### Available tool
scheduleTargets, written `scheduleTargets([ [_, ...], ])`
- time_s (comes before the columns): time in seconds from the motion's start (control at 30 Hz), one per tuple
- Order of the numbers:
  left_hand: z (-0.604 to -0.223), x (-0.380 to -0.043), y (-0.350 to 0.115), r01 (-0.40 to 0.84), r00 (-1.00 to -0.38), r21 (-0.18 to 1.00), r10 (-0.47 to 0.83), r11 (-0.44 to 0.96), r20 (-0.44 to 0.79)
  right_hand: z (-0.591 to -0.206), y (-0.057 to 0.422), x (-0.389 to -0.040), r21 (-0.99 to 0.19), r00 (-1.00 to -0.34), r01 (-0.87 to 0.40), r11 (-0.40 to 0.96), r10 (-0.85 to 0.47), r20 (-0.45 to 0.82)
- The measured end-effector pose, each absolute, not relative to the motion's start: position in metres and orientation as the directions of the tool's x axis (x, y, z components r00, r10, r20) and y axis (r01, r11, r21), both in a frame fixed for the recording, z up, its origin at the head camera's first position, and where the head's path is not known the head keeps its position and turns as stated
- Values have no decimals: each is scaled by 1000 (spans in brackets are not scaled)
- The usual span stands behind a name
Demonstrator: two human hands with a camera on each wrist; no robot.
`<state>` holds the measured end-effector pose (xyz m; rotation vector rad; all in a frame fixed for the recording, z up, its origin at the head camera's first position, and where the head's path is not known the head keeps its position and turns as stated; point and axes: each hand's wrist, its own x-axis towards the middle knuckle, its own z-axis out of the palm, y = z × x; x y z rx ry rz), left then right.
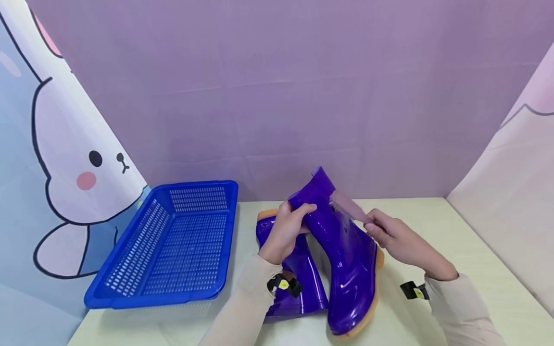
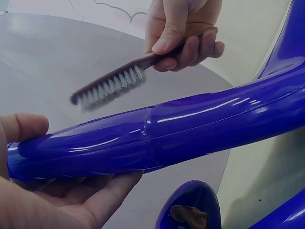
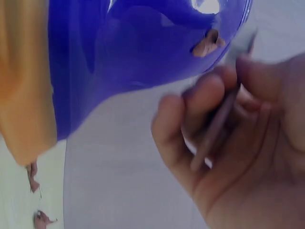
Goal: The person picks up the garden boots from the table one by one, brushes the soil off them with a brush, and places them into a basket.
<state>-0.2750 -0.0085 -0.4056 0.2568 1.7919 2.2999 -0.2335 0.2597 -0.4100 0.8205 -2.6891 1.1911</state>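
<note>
My left hand (image 1: 286, 227) grips a shiny purple rain boot (image 1: 346, 259) by its shaft, thumb on one side and fingers beneath. The boot is tilted, toe toward me, its tan sole facing right. In my right hand (image 1: 391, 235) is a scrub brush (image 1: 349, 206) with pale bristles, gripped by its handle. In the left wrist view the brush (image 2: 112, 86) hangs just above the shaft, bristles down and apart from it. A small brown scrap (image 3: 208, 44) clings to the boot in the right wrist view. Under my left arm lies a second purple boot (image 1: 305, 274).
A blue plastic basket (image 1: 225, 269) with perforated walls stands to the left on the pale table (image 1: 415, 216). Small brown scraps (image 3: 42, 219) lie on the table near the sole. A purple cloth backdrop (image 1: 303, 96) rises behind.
</note>
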Motion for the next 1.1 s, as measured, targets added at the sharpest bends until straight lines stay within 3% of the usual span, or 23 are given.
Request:
scheduleTargets([
  [0.13,-404,-274,-9,-51,-959,970,282,-240,19,-411,253,-233,-710,-797,-522,473,-567,209],
  [0.27,-403,-274,-10,-44,-958,971,284,-236,25,-415,249,-235,-704,-782,-527,477,-597,181],
  [0.5,-404,-274,-9,-59,-960,972,280,-225,7,-417,256,-238,-591,-871,-490,641,-394,294],
  [0.73,-404,-274,-9,-55,-961,973,277,-226,10,-411,264,-238,-617,-905,-423,664,-277,322],
  [1.1,-404,-273,-9,-52,-962,973,274,-226,12,-411,254,-232,-725,-815,-500,474,-542,208],
])
